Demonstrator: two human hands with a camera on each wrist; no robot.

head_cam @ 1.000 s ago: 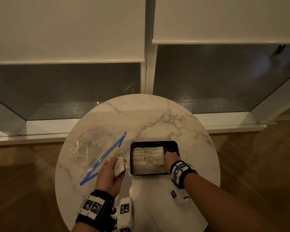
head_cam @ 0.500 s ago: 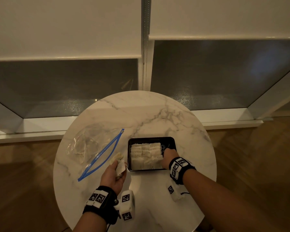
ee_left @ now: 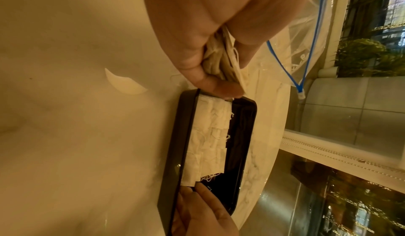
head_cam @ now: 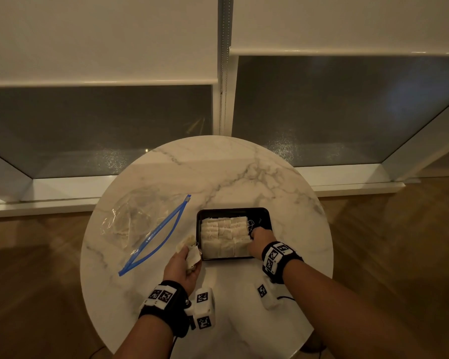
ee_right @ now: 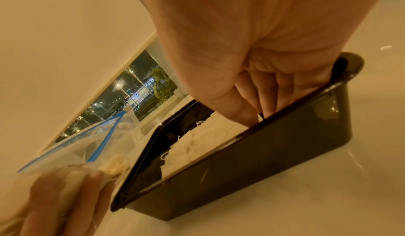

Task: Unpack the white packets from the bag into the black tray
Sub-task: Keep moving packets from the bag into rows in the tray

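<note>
Head view, left to right. The bag (head_cam: 138, 224), clear with a blue zip strip, lies flat on the left part of the round marble table (head_cam: 244, 174); its mouth is open and a few pale packets show dimly inside. Just right of the bag's mouth, the left hand (head_cam: 183, 265) is held above the table, beside the tray's near-left corner, thumb and fingers pinching a small bunch of white packets (head_cam: 189, 251); the left wrist view shows the bunch (ee_left: 221, 61) clamped between thumb and fingers. The black tray (head_cam: 263, 216) sits at the table's centre, its left and middle filled with rows of packets (head_cam: 224, 237), its right strip bare. The right hand (head_cam: 259, 240) reaches into the tray's near-right part with fingers curled downward at the edge of the rows; whether it grips a packet cannot be told.
</note>
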